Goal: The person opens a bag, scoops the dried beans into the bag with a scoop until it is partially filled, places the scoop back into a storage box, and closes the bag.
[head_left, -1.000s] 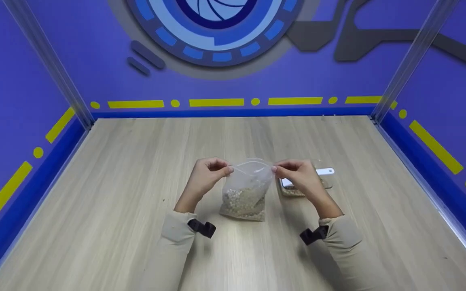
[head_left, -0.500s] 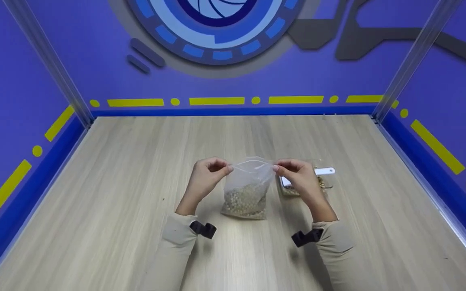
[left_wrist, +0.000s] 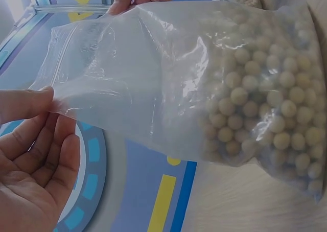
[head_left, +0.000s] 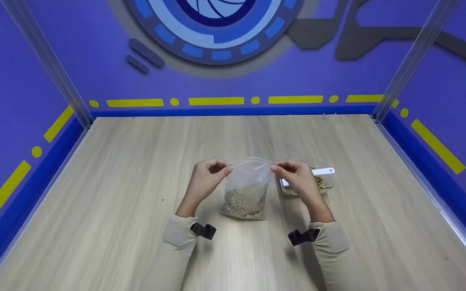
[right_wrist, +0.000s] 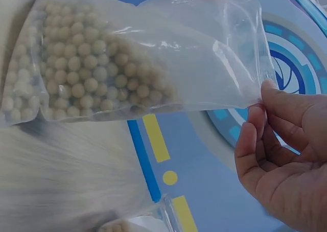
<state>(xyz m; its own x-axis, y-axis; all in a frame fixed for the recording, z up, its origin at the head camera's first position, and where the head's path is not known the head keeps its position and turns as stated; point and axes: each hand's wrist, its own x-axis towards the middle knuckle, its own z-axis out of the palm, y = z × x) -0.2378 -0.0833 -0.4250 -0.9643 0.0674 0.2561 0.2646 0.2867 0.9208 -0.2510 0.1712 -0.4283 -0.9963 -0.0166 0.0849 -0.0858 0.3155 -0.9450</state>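
A translucent zip bag (head_left: 246,194) stands upright on the table, its lower half filled with small round beige balls or beans (left_wrist: 265,109). My left hand (head_left: 206,178) pinches the bag's top left corner between thumb and forefinger. At the opposite top corner, my right hand (head_left: 299,178) pinches it the same way. The zip strip (left_wrist: 64,58) runs along the top edge between the two hands. In the right wrist view the right thumb (right_wrist: 286,99) presses on the corner, with the other fingers curled below.
Right of the bag, partly behind my right hand, a clear container (head_left: 291,193) holds more of the beige pieces. A white-handled scoop (head_left: 324,171) lies across it. The wooden table (head_left: 136,161) is bounded by blue walls (head_left: 233,89) at the back and sides.
The contents look more settled in the bag's bottom than a second ago. My right forearm has shifted slightly left, uncovering more of the container. Both hands keep their hold on the corners.
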